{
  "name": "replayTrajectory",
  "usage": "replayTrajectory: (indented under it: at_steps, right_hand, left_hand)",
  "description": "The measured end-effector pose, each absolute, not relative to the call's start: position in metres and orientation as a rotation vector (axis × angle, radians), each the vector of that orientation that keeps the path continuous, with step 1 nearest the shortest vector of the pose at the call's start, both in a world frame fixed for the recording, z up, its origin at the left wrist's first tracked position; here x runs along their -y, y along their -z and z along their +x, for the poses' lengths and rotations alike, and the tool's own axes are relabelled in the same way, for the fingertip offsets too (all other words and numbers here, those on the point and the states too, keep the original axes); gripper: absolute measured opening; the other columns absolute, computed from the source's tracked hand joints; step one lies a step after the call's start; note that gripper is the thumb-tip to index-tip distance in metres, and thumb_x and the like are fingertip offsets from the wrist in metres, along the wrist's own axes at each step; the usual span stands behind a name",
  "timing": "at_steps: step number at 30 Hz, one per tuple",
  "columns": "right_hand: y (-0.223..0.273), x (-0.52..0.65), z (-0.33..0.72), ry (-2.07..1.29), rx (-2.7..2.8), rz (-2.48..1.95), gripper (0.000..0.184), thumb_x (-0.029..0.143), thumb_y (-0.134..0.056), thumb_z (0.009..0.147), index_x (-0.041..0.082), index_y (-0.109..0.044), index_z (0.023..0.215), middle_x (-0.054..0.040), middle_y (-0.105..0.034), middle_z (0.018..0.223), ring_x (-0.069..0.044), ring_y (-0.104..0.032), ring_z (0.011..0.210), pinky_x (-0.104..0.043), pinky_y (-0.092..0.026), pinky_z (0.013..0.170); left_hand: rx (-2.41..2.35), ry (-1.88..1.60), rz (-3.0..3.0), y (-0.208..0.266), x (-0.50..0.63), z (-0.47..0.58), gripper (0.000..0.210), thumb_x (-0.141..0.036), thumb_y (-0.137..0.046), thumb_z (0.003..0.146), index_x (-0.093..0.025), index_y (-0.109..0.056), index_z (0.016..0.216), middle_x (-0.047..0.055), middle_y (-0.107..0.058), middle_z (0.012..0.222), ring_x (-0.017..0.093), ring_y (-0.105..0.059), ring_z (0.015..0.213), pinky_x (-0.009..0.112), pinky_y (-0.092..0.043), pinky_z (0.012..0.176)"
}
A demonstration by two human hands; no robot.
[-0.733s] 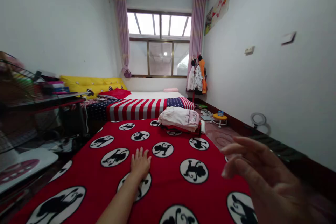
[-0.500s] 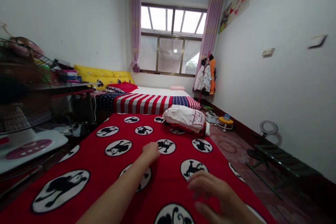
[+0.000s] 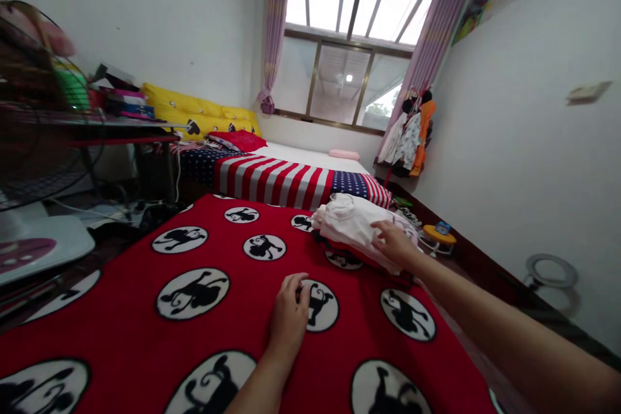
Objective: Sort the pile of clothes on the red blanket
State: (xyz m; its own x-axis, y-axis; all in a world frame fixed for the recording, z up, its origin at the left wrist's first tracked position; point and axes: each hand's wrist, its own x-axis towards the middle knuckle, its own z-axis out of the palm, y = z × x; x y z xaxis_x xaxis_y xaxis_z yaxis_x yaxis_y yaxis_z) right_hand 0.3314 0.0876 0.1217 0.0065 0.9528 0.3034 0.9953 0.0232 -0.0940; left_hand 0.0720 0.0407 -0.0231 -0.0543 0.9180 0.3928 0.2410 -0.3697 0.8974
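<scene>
The pile of clothes (image 3: 347,223) is right at the right hand (image 3: 395,244); the fingers lie over the near right part of its white top, and most of the pile sits to the left of the hand and a bit past it; the fingers are a little bent, and I cannot tell if they pinch the cloth or just rest on it; some red cloth peeks out from under the white, below and to the left of this hand.

The left hand (image 3: 290,314) is closer to the person, low and to the left of the right hand; its fingers curl in softly, I see nothing in them, and I cannot tell if the tips touch each other; the pile is past this hand and to its right, well apart from it.

Under both hands is the red blanket (image 3: 233,310), with white circles that have black monkeys in them; one circle is just to the right of the left hand.

Past the hands and the pile is a bed with a stripy cover (image 3: 276,180); a yellow cushion (image 3: 194,113) is far past the left hand, off to its left; a small orange stool (image 3: 439,235) is past the right hand, off to its right, with a blue thing (image 3: 442,227) on top.
</scene>
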Motion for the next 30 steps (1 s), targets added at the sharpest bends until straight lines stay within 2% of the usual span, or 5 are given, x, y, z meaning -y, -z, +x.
replayTrajectory:
  at_steps: [5,12,18,23,30]
  right_hand:
    - [-0.116,-0.127,0.344,0.342,1.813,-2.18,0.025,0.018,-0.052,0.084,0.014,-0.066,0.105,-0.0151,-0.063,0.111,-0.024,-0.06,0.102,-0.03,-0.042,0.081]
    - [-0.153,-0.114,0.323,0.289,1.883,-2.174,0.002,0.015,-0.068,0.067,0.016,-0.067,0.065,-0.0097,-0.069,0.077,-0.024,-0.063,0.077,-0.029,-0.041,0.063]
    - [-0.204,-0.069,0.267,-0.087,1.888,-1.447,0.023,0.042,-0.064,0.076,0.019,-0.063,0.074,-0.0001,-0.063,0.066,-0.013,-0.055,0.057,-0.023,-0.04,0.053]
    - [-0.176,-0.021,0.216,-0.554,2.187,-1.287,0.029,0.026,-0.079,0.054,0.019,-0.052,0.048,0.0052,-0.048,0.045,-0.008,-0.042,0.042,-0.02,-0.029,0.039]
    - [-0.199,0.015,0.155,-1.027,1.79,-0.943,0.036,0.047,-0.071,0.073,0.02,-0.049,0.073,0.0011,-0.063,0.066,-0.013,-0.063,0.057,-0.024,-0.05,0.051]
  left_hand:
    - [-1.222,-1.427,1.643,0.018,-0.038,0.078,0.027,-0.026,-0.043,0.089,-0.017,-0.062,0.105,0.011,-0.063,0.108,0.021,-0.062,0.096,0.034,-0.051,0.085]
    - [-1.206,-1.506,1.528,0.014,-0.036,0.076,0.025,-0.019,-0.044,0.087,-0.017,-0.062,0.105,0.01,-0.062,0.107,0.019,-0.063,0.091,0.033,-0.051,0.084]
    - [-1.167,-1.819,1.207,-0.037,-0.042,0.046,0.03,-0.028,-0.048,0.087,-0.017,-0.059,0.113,0.013,-0.06,0.116,0.02,-0.063,0.096,0.029,-0.054,0.075]
    - [-0.964,-2.005,1.041,-0.114,-0.016,0.003,0.033,-0.032,-0.055,0.085,-0.017,-0.059,0.113,0.008,-0.066,0.104,0.018,-0.064,0.091,0.025,-0.053,0.07]
    - [-1.058,-1.689,1.621,-0.162,0.027,-0.025,0.04,-0.037,-0.074,0.067,-0.02,-0.067,0.103,0.006,-0.068,0.104,0.02,-0.066,0.082,0.023,-0.052,0.059]
